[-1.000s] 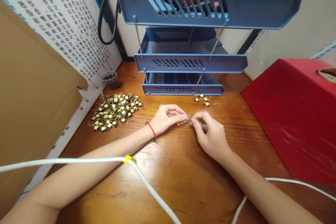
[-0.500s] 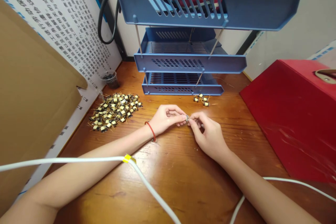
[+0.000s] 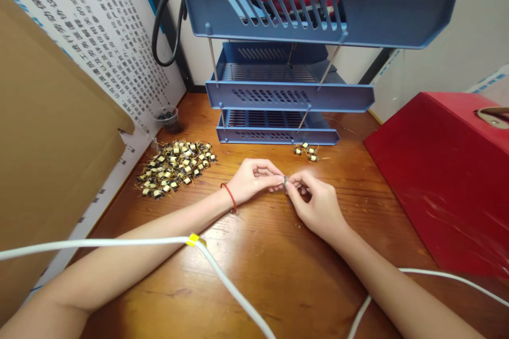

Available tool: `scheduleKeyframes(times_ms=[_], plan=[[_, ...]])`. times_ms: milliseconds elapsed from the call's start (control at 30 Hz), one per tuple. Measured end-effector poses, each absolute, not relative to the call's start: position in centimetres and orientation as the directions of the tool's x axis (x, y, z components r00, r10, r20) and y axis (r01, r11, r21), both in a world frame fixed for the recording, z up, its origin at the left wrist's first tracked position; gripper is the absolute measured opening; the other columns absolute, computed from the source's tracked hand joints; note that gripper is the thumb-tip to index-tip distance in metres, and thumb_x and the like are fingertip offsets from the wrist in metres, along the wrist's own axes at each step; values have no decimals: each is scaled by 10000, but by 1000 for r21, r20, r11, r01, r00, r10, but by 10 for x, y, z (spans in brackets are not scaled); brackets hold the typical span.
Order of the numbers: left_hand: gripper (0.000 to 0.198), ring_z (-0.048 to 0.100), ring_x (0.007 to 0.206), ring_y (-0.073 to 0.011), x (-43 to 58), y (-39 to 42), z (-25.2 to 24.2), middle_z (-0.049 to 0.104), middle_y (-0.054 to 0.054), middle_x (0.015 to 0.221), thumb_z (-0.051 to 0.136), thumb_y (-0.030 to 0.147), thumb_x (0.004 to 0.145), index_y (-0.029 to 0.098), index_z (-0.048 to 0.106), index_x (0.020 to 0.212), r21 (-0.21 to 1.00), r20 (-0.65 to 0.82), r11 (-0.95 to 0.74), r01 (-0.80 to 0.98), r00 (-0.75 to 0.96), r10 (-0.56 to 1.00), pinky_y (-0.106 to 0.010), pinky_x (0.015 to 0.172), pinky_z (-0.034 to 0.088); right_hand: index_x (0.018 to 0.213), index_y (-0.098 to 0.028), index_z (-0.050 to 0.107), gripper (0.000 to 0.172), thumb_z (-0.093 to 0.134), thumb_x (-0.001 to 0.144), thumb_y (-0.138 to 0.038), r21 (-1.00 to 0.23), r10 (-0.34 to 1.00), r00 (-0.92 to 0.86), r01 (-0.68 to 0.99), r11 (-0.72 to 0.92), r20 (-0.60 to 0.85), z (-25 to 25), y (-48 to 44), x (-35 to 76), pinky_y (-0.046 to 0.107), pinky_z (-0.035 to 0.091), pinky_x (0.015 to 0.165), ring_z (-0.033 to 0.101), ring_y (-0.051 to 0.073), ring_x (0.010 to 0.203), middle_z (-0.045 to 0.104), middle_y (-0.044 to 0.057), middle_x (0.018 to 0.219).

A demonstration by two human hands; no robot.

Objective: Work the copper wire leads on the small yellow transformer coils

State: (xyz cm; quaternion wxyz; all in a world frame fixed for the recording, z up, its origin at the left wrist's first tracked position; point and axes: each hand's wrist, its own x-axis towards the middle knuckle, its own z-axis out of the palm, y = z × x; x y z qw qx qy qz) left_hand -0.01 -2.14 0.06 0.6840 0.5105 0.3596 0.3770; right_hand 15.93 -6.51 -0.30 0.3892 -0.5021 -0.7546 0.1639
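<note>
Between my two hands, over the middle of the wooden table (image 3: 254,254), is a small pinned component (image 3: 285,181). My left hand (image 3: 257,179), with a red band at the wrist, pinches it between thumb and fingertips. From the right, my right hand (image 3: 314,198) has its thumb and forefinger closed at the component's edge, where a thin wire seems to show. Left of my hands lies a pile of small components (image 3: 175,167) with pale yellow tops and copper-coloured wires. Several similar components (image 3: 313,158) lie beyond my right hand.
A blue three-tier rack (image 3: 290,96) stands behind my hands. At the back left is a clear cup (image 3: 170,121) of dark parts. A red box (image 3: 441,180) stands at the right, cardboard (image 3: 55,132) at the left. A white cable (image 3: 234,288) crosses in front.
The view has shifted slightly. My hands remain together around the component, with only small finger movement; a thin wire now shows above my right fingertips.
</note>
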Motion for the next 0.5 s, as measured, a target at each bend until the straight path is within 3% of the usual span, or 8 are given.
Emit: scheduleKeyframes(times_ms=[500], plan=[[210, 576, 527, -97, 4, -24, 0, 650, -26, 588, 750, 243, 562, 95, 629, 650, 981, -120, 160, -112, 302, 946, -241, 593, 485, 738, -199, 509, 99, 486, 826, -161, -563, 854, -264, 658, 500, 449, -4, -67, 159, 216, 409, 503, 521, 104, 510, 586, -13, 621]])
